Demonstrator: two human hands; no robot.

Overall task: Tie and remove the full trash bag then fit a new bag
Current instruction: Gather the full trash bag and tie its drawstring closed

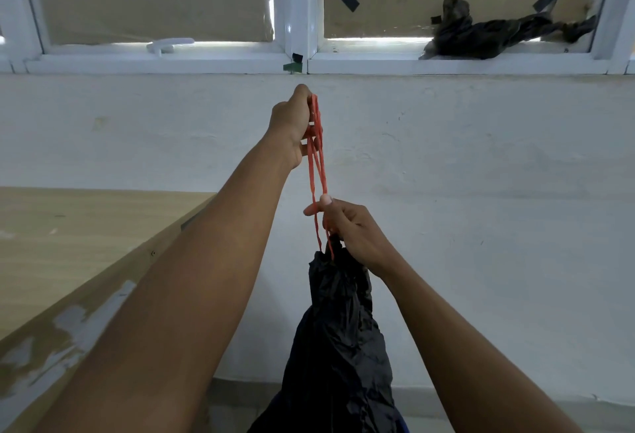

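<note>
Your left hand (293, 126) grips the red plastic drawstrings (318, 164) high, while your right hand (350, 230) pinches them above the gathered black plastic trash bag (340, 329).

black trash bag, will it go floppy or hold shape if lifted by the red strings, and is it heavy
Probably floppy: the black trash bag is thin crinkled film, bunched narrow under the right hand. Possibly some weight: the red drawstrings run taut up to the left hand, though pulling alone could do that.

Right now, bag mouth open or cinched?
Cinched. The bag neck is gathered under the right hand; the left hand holds the red drawstrings taut.
</note>
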